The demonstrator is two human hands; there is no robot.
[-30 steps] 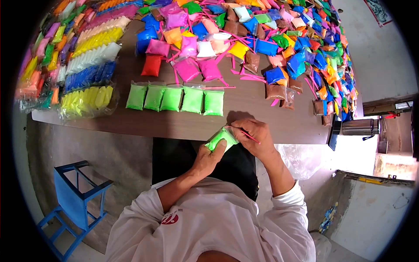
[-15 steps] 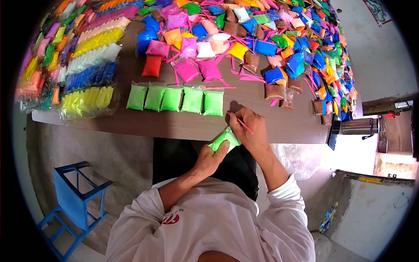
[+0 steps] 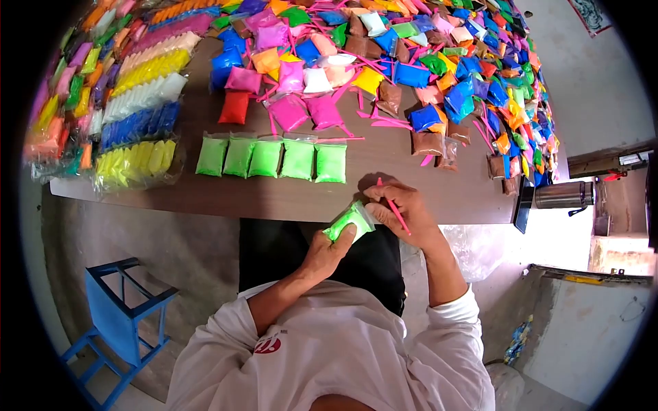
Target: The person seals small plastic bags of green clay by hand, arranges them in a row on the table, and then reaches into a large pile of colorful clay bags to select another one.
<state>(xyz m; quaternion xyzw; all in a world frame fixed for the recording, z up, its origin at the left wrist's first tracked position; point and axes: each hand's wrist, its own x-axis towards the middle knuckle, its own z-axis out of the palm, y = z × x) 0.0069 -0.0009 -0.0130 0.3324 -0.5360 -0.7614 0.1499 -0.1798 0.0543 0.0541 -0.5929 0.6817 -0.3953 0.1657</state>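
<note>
Tear risk to green packet (image 3: 355, 218) gripped by left fingers (image 3: 347, 234), from slip of two-o'clock stick (image 3: 395, 209) held by right fingers (image 3: 375, 194).

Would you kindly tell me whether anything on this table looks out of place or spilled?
Nothing looks clearly spilled or damaged. The loose pink sticks, strewn at mixed angles among the jumbled packets, look untidy compared with the neat row of green packets.
</note>
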